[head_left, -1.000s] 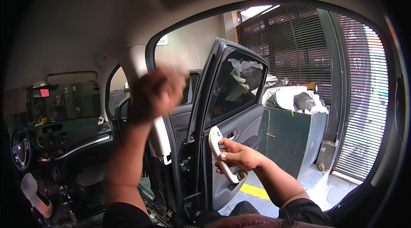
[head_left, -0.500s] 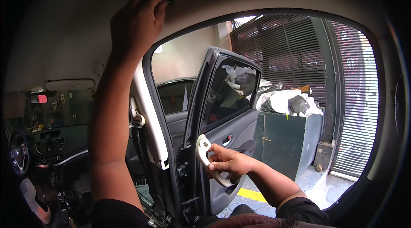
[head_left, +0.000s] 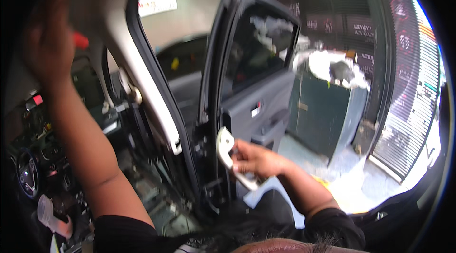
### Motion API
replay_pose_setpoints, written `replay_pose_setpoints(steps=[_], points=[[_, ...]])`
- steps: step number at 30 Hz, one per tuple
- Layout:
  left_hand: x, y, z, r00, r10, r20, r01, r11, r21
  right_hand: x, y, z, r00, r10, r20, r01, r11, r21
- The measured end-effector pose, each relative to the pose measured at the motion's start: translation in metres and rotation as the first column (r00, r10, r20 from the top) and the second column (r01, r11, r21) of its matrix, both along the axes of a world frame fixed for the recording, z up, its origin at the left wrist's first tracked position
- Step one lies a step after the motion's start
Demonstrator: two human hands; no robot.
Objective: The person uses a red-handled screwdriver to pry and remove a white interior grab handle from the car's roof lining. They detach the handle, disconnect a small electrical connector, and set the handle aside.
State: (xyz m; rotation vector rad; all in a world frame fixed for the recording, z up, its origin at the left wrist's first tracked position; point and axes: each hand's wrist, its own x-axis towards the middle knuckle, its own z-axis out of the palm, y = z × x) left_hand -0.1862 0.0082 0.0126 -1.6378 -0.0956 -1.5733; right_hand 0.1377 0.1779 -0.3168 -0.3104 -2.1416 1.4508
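My left hand [head_left: 50, 46] is raised at the upper left by the car's headliner, smeared by motion. Its fingers point upward, and whether they grip anything does not show. A red object [head_left: 80, 40] appears right beside it; I cannot tell whether the hand holds it. Lower down, my right hand [head_left: 260, 160] is closed around a curved cream grab handle [head_left: 223, 147]. The handle tilts, with its upper end and a recess showing past the fingers. Behind it stands the open rear car door [head_left: 270, 96] with a grey inner panel.
A pale door pillar trim [head_left: 147, 70] runs down beside the black door seal. The steering wheel [head_left: 27, 172] and a clear plastic cup [head_left: 46, 209] are at far left. Outside stands a dark green box [head_left: 318, 115] with white and grey plastic on top, before a slatted shutter [head_left: 403, 101].
My left hand has come away from its spot on the headliner and moved left. The view has tilted downward. My right hand keeps the grab handle, and the red object now shows.
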Motion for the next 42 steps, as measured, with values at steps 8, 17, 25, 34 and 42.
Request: replay_pose_setpoints(steps=[8, 17, 25, 34, 42], points=[[0.065, 0.125, -0.364, 0.883, -0.410, 0.226, 0.285, 0.087, -0.955, -0.027, 0.002, -0.076, 0.919, -0.394, 0.008, 0.391, 0.914, 0.111], [0.076, 0.153, -0.485, 0.734, -0.220, 0.642, 0.509, -0.447, -0.736, -0.034, 0.004, -0.136, 0.867, -0.486, 0.112, 0.458, 0.864, 0.208], [0.072, 0.170, -0.524, 0.905, -0.139, 0.403, 0.365, -0.237, -0.900, -0.015, 0.027, -0.152, 0.850, -0.512, 0.122, 0.485, 0.853, 0.194], [0.082, 0.188, -0.516, 0.986, -0.123, 0.108, 0.120, 0.089, -0.989, -0.012, 0.046, -0.171, 0.891, -0.433, 0.136, 0.442, 0.756, -0.483], [0.103, 0.179, -0.516, 0.918, -0.139, 0.370, 0.347, -0.169, -0.923, -0.019, 0.036, -0.154, 0.738, -0.672, -0.065, 0.667, 0.740, -0.089]])
